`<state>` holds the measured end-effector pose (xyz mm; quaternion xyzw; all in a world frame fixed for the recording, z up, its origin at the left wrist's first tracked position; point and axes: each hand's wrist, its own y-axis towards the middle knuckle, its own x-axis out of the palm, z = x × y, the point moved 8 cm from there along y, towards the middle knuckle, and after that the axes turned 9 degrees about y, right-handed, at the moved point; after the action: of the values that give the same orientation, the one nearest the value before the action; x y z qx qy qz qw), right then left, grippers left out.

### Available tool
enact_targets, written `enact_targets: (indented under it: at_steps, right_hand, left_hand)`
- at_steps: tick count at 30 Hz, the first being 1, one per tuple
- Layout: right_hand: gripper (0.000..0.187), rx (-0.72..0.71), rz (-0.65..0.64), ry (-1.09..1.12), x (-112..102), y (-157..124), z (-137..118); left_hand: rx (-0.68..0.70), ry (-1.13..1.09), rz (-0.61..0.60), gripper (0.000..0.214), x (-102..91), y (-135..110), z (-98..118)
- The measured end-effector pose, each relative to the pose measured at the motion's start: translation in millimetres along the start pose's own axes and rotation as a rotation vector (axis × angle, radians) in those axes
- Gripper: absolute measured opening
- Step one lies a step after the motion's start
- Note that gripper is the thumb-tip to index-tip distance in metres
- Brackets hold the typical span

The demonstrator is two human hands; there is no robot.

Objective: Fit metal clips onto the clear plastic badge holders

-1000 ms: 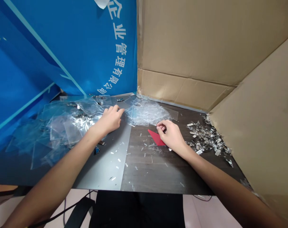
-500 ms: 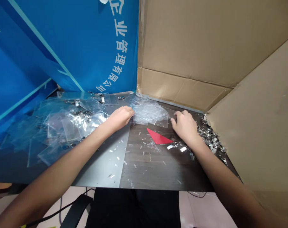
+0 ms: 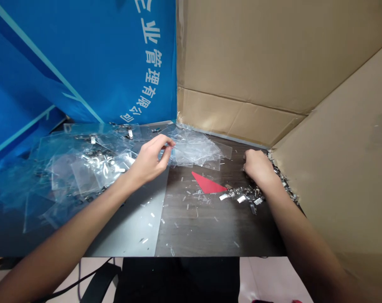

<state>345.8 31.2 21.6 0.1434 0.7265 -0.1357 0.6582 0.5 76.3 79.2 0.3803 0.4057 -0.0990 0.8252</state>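
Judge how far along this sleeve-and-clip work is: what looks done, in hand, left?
Looks done: the pile of clipped sleeves on the left. In hand: the left hand pinches a clear sleeve at the edge of the plain sleeve stack, while the right hand digs among the loose metal clips. Left: that stack and many clips, so plenty probably remains.

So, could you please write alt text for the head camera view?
Two bare hands work at a dark table: the left hand pinches a clear plastic sleeve, the right hand rests on metal clips near a red triangle.
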Motion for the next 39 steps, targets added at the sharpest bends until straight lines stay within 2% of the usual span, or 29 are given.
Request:
enact_targets:
  at_steps: [3,7,12,16,19,22,25,28,30,35,39]
  right_hand:
    - [0.040,0.021,-0.006,-0.038,-2.9,-0.7,-1.5]
    - [0.036,0.028,-0.011,-0.045,-5.9,-3.7,-5.6]
    - [0.039,-0.055,0.108,0.053,-17.7,-12.6,-16.2]
    - [0.047,-0.105,0.246,0.205,-25.0,-16.1,-22.2]
    - [0.044,-0.230,0.306,0.460,-24.3,-15.6,-32.7]
    - [0.040,-0.317,0.190,0.808,-11.1,-16.3,-48.0]
    - [0.035,-0.314,-0.054,1.160,10.0,-26.0,-70.2]
    - [0.026,-0.281,-0.264,1.388,24.4,-44.3,-92.1]
    - [0.026,-0.314,-0.322,1.420,25.0,-56.1,-103.1]
    - [0.025,-0.513,-0.231,1.275,10.5,-74.8,-115.9]
    - [0.026,-0.569,-0.280,1.264,9.7,-86.7,-122.5]
  left_hand:
    - [-0.054,-0.171,0.039,0.016,-3.3,-4.5,6.2]
    - [-0.127,-0.411,0.058,0.014,4.8,-9.0,9.8]
    - [-0.194,-0.518,0.038,0.019,18.1,-13.7,9.5]
    - [-0.283,-0.531,-0.013,0.025,30.8,-18.8,-0.6]
    - [-0.339,-0.557,-0.053,0.033,38.6,-22.3,-6.4]
    - [-0.356,-0.598,-0.090,0.050,43.6,-24.7,-5.5]
    - [-0.343,-0.661,-0.133,0.067,48.6,-26.4,0.8]
    - [-0.318,-0.668,-0.090,0.078,47.4,-26.5,6.1]
    - [-0.314,-0.672,-0.076,0.080,48.2,-26.7,8.5]
    - [-0.301,-0.674,-0.138,0.058,61.1,-32.6,13.7]
    - [-0.193,-0.544,-0.157,0.073,69.2,-41.8,22.1]
